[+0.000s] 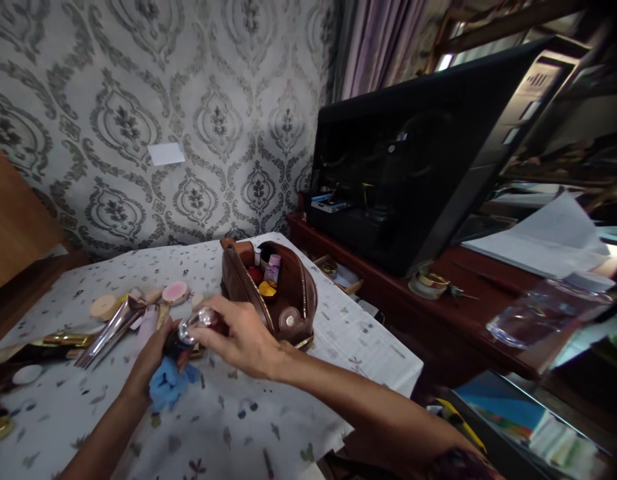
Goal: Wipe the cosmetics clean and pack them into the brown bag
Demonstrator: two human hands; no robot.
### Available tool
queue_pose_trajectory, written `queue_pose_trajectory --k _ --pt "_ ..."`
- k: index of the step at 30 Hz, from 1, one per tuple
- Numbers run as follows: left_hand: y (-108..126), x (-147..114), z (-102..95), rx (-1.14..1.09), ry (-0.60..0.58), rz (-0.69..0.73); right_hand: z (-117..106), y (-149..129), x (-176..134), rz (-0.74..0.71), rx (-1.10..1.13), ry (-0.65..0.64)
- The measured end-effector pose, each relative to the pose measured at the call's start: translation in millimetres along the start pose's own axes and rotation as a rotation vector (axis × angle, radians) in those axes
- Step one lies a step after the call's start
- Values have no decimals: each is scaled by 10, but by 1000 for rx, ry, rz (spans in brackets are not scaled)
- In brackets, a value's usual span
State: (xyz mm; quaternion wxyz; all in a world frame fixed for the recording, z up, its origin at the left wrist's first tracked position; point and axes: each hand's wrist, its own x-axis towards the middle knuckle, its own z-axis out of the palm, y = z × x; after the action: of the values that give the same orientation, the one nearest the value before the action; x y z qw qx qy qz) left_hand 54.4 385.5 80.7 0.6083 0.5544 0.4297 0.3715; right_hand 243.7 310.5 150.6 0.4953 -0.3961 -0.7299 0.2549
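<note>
our left hand (156, 347) grips a dark bottle (182, 335) with a shiny, rounded silver top (204, 317), which our right hand (246, 333) pinches, over the cloth-covered worktop (248, 437), near the open brown zip bag (241, 280).

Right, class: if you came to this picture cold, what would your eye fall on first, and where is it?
Probably the large black case, filling much of the right side on a red-brown desk. Next might come the open brown bag near the middle, with small items inside. Just left of it, the left hand and right hand hold a shiny-topped object, too unclear to name.
</note>
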Motion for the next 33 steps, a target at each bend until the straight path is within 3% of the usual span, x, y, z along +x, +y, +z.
queue_pose_trajectory --k 5,12,16,19,26,29,33 --pt "171 -56 111 260 -26 73 -211 41 55 91 109 29" --pt "683 -53 486 416 -26 194 -607 -40 161 153 258 61" --pt "916 89 636 513 -86 448 -870 -44 223 129 207 130" --pt "1014 242 682 617 -129 561 -1023 24 253 122 114 198" --pt "1198 523 838 1098 -67 793 -1223 200 319 132 -102 260" --pt "1283 547 907 1303 -37 848 -1286 254 363 144 -96 281" --pt "1361 561 961 1409 -50 819 -1412 330 409 156 -68 375"
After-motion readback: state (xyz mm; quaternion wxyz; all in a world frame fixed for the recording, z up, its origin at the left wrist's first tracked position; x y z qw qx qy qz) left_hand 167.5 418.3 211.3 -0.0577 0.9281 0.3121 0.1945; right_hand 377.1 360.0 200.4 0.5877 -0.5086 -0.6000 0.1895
